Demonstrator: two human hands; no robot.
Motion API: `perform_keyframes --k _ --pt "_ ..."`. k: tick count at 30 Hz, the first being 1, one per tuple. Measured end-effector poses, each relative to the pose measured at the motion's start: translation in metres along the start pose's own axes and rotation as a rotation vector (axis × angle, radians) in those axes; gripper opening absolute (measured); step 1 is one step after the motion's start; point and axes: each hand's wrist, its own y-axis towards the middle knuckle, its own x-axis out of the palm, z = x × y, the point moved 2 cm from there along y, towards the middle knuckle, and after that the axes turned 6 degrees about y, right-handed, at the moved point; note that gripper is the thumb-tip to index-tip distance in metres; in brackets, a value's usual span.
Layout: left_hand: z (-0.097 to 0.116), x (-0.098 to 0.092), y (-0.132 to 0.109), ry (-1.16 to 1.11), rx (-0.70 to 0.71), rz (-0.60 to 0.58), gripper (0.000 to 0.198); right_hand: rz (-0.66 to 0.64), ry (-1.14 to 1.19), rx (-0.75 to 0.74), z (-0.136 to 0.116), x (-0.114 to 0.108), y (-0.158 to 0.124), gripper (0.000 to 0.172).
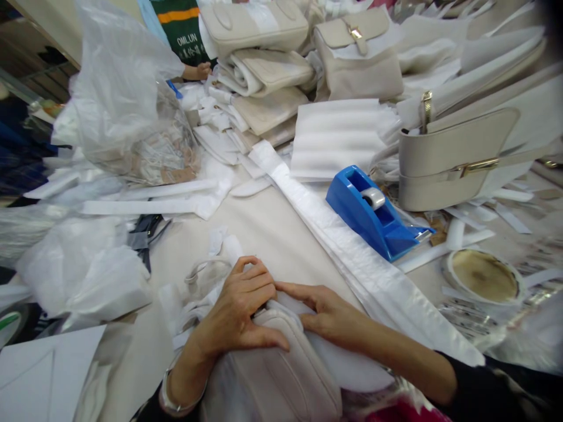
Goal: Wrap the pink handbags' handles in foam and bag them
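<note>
A cream handbag (281, 375) lies at the front edge of the table, close to my body. My left hand (246, 305) is bent over its far end, with the thumb on the flap and the fingers hooked round the back. From the right, my right hand (323, 308) reaches to the same end, its index finger meeting the left fingers and its thumb against the bag's edge. White wrapping sheet (352, 363) sticks out under the right forearm. Left of the bag lies its pale strap (206, 275), partly under white padding. What the fingertips pinch is hidden.
A blue tape dispenser (369, 211) sits right of a long strip of white plastic sleeves (316, 234). Stacked cream bags (272, 70) and a standing buckled bag (453, 164) fill the back and right. A tape roll (484, 278) lies right; a clear plastic bag (132, 117) stands left. Another person's hand (197, 71) shows behind.
</note>
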Motion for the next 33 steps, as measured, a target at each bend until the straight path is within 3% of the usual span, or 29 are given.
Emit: perform_keyframes --k 4,8,11,13,16,18,24,27,33 --pt "0.002 0.003 0.004 0.006 -0.004 -0.052 0.064 -0.101 0.095 0.070 0.017 0.008 0.011 0.042" --pt "0.001 0.009 0.005 0.007 -0.001 -0.163 0.066 -0.027 0.104 0.073 0.023 -0.004 -0.008 0.057" --pt "0.000 0.011 0.005 0.024 -0.017 -0.191 0.066 0.122 -0.090 0.062 0.021 -0.024 -0.044 0.045" --pt "0.000 0.011 0.005 0.031 -0.015 -0.193 0.064 0.159 -0.297 -0.030 0.018 -0.032 -0.070 0.042" --pt "0.001 0.009 0.003 0.029 0.003 -0.176 0.062 0.067 -0.563 -0.184 0.018 -0.031 -0.097 0.045" --pt "0.001 0.010 0.002 0.030 0.016 -0.160 0.064 0.052 -0.622 -0.242 0.022 -0.024 -0.103 0.042" --pt "0.004 0.011 -0.001 0.068 0.038 -0.121 0.070 0.334 -0.499 -0.217 0.020 -0.006 -0.081 0.018" --pt "0.004 0.010 -0.002 0.069 0.045 -0.084 0.068 0.506 -0.451 -0.161 0.014 -0.001 -0.070 0.018" --pt "0.004 0.010 -0.006 0.078 0.066 -0.039 0.069 0.531 -0.331 -0.068 0.016 0.006 -0.048 0.020"
